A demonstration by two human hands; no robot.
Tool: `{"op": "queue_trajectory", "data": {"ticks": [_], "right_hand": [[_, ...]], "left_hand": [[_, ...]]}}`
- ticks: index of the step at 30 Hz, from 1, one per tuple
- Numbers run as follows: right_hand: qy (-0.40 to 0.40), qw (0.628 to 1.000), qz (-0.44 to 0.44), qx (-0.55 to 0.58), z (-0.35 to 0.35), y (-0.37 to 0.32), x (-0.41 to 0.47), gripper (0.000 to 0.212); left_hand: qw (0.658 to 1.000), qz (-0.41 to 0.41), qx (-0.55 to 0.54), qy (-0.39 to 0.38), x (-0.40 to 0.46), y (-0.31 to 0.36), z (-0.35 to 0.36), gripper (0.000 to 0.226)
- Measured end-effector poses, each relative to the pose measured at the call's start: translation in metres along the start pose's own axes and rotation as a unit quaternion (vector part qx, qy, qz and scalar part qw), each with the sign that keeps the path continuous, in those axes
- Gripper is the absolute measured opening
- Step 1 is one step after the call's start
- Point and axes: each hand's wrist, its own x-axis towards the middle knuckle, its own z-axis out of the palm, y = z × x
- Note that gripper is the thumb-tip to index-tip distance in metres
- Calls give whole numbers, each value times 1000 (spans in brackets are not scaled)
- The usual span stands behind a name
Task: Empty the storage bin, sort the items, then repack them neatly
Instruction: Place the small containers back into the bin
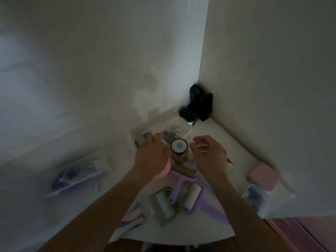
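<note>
Dim, blurred frame; no brand, label or writing legible anywhere.

Storage bin (188, 128): white, open-topped, on the white table (214, 142) near the wall corner. Contents dark and small, not identifiable. Black items (198, 104) sit in the corner just behind the bin; type unclear.

L hand (151, 154): back of hand to camera, reaching fwd at the bin's near-left edge. Fingers hidden beyond the knuckles, so grip state can't be told. A pink object (162, 171) shows under the wrist, mostly covered.

R hand (209, 151): above the table, right of the bin, fingers loosely curled, holding nothing visible.

Between the hands: round black-rimmed item (179, 146) with pale face, poss. a tape roll or lid, standing on brownish boxes (181, 160). Whether the L hand touches it can't be told.

Sorted items on the table, near side:
- green mini dustpan w/ brush (166, 203)
- purple lint roller (193, 197), handle toward the lower right
- second purple handle (175, 188) crossing the dustpan
- pink case (262, 176), far right
- clear bag w/ blue contents (256, 197), below the case, blurred
- clear pouch w/ blue items (76, 176), far left, smeared
- pink-and-blue item (131, 217), partly behind the L forearm

Table's near edge cut off by frame bottom.
</note>
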Motion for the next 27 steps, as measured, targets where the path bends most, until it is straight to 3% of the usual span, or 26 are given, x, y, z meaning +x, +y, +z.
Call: {"op": "queue_trajectory", "data": {"ticks": [2,5,11,15,18,27], "right_hand": [[-21,1000,4,0,1,9,30,12],[-69,997,-1,-40,17,32,85,22],[-190,966,-25,-176,81,85,190,46],[-282,923,-37,-258,118,103,228,57],[-320,908,-16,-271,132,113,239,53],[-176,962,-39,-204,88,70,248,27]], "left_hand": [[996,-74,-39,-33,23,4,12,29],[961,-219,-134,-103,63,-2,40,35],[952,-236,-77,-178,128,-18,98,42],[921,-307,-143,-194,154,-25,121,39],[896,-340,-199,-204,162,-31,131,39],[900,-309,-296,-79,165,-9,69,32]]}}
